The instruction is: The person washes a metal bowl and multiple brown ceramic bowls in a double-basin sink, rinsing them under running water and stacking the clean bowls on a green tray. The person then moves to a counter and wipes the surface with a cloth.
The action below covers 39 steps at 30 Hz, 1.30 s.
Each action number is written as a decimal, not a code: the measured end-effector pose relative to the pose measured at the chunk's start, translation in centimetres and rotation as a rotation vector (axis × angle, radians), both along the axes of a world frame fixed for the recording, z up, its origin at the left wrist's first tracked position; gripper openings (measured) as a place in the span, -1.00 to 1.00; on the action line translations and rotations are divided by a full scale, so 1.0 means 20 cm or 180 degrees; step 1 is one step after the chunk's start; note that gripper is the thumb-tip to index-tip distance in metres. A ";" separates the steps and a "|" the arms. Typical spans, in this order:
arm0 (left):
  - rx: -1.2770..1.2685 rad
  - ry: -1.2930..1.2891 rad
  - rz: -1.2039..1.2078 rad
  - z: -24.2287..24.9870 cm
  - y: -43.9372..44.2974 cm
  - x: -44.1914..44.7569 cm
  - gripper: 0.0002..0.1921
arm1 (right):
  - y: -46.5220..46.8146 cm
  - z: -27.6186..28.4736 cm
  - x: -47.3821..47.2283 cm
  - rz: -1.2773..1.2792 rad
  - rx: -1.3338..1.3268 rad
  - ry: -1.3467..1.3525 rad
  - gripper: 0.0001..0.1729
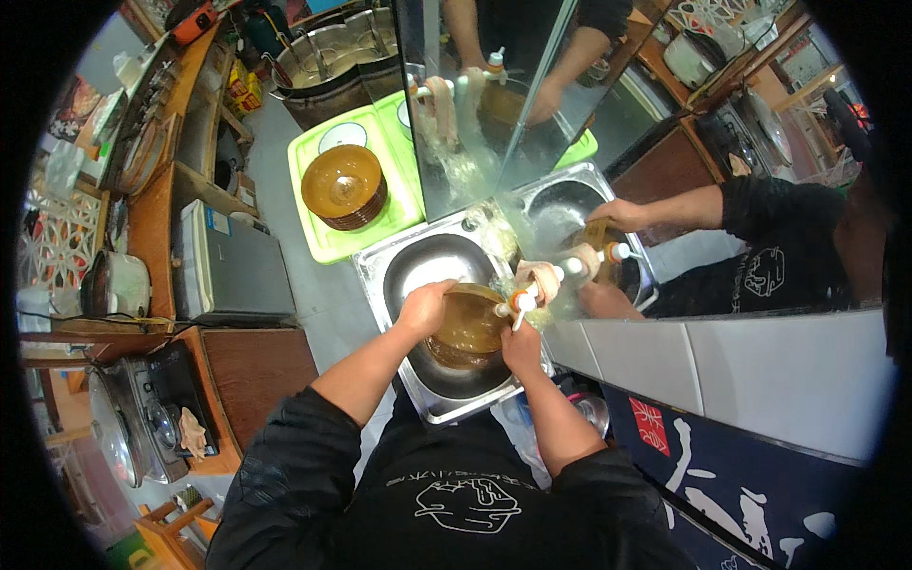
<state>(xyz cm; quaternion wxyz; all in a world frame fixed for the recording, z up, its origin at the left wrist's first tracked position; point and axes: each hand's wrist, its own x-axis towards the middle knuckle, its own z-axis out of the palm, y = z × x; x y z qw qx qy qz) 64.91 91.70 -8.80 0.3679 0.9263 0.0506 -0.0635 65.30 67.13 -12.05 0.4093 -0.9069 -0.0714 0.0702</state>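
Over the stainless steel sink (456, 251), my left hand (426, 311) grips the left rim of an amber-brown bowl (474, 320). The same bowl's right side is held by my right hand (522, 349), whose fingers are partly hidden beneath the tap. Another brown bowl (463, 356) shows just under it; whether they touch is unclear. A white plastic tap (524, 302) with a pinkish cloth (539, 280) wrapped round its pipe reaches over the bowl's right edge. Beyond the sink, a stack of brown bowls (343, 187) stands on a light-green lid (303, 221), beside a white dish (343, 135).
Mirror-like panels (641, 171) rise right of the sink and reflect the arms. A large pot (335, 60) with ladles stands at the back. To the left are a grey chest-like appliance (242, 263) and wooden shelving (149, 263). White tiles (641, 349) edge the right side.
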 end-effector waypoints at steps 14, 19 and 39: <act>-0.3039 0.1924 0.1735 -0.09 -0.04 -0.30 -0.74 | -0.06 0.04 0.07 -0.0383 0.1604 0.3225 -0.72; -0.3691 0.1816 0.2772 -0.18 -0.35 -0.36 -0.74 | 0.19 0.13 -0.20 -0.1630 0.2584 0.3156 -0.64; -0.3133 0.1461 0.2095 -0.15 -0.09 -0.33 -0.71 | -0.01 0.20 0.02 -0.0639 0.1503 0.3188 -0.83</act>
